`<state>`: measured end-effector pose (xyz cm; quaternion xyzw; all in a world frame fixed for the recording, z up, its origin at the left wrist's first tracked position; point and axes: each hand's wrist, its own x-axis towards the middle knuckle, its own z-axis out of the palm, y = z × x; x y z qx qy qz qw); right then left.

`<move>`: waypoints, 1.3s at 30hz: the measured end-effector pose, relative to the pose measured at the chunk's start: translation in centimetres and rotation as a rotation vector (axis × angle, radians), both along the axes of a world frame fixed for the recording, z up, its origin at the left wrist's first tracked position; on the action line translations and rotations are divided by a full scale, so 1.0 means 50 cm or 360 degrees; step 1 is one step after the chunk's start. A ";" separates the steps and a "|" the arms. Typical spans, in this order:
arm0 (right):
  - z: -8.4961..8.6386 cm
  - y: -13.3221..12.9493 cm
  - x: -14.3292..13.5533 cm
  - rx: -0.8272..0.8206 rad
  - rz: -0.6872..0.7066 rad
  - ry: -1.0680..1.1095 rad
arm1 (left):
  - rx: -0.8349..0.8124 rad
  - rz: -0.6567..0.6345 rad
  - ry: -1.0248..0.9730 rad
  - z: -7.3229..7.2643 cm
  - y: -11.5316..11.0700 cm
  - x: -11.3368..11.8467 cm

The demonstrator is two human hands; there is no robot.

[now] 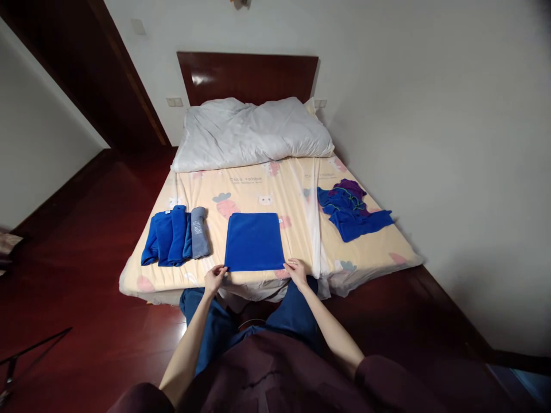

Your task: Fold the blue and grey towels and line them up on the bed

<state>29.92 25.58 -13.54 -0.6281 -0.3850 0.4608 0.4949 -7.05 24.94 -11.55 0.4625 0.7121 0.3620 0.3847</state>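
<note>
A blue towel (255, 242) lies flat as a near-square at the front of the bed, its surface smooth. My left hand (214, 280) pinches its near left corner. At the near right corner, my right hand (297, 273) has the edge between thumb and fingers. To the left are several rolled or folded blue towels (167, 236), side by side, with a rolled grey towel (200, 234) bearing white lettering beside them. On the right rests a loose heap of blue cloths (355, 221) with a purple cloth (350, 187) at its back.
The bed (267, 183) has a cream sheet with carrot prints. A white quilt (253, 132) is bunched below the dark wooden headboard (247, 74). White walls stand behind and to the right; a dark red wooden floor (86, 258) extends left. A thin black stand (34, 347) is at lower left.
</note>
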 end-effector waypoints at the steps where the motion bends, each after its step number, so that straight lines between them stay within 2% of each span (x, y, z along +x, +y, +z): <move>1: 0.002 0.002 0.003 -0.0059 -0.0016 0.0051 | -0.0025 -0.0008 0.0017 0.002 0.007 0.000; 6: 0.013 0.004 0.016 -0.0179 0.0009 0.0173 | -0.0013 -0.0057 -0.0042 0.005 0.019 -0.002; 12: 0.010 -0.005 0.032 -0.0131 0.0025 0.0099 | 0.0184 -0.0142 -0.0219 -0.001 -0.022 -0.018; 16: -0.001 -0.014 0.042 -0.0112 0.0113 0.0112 | 0.0220 -0.0261 -0.0042 0.000 -0.043 -0.032; 19: -0.002 -0.019 0.045 -0.0120 0.0229 0.0105 | 0.0198 -0.0316 0.0103 0.000 -0.040 -0.034; 26: 0.022 -0.023 0.038 -0.0177 0.0231 -0.0020 | 0.0167 -0.0323 0.0259 -0.005 -0.022 -0.029; 29: 0.031 -0.033 0.049 -0.0287 0.0340 -0.0111 | 0.0159 -0.0356 0.0243 -0.009 -0.042 -0.040; 33: 0.036 -0.041 0.073 -0.0462 0.0618 -0.0197 | 0.0051 -0.0457 0.0263 -0.017 -0.069 -0.059; 36: 0.039 -0.028 0.078 -0.0539 0.0705 -0.0208 | -0.0006 -0.0513 0.0341 -0.016 -0.054 -0.061; 39: 0.041 0.010 0.069 -0.0566 0.0662 -0.0174 | 0.0002 -0.0599 0.0423 -0.005 -0.002 -0.053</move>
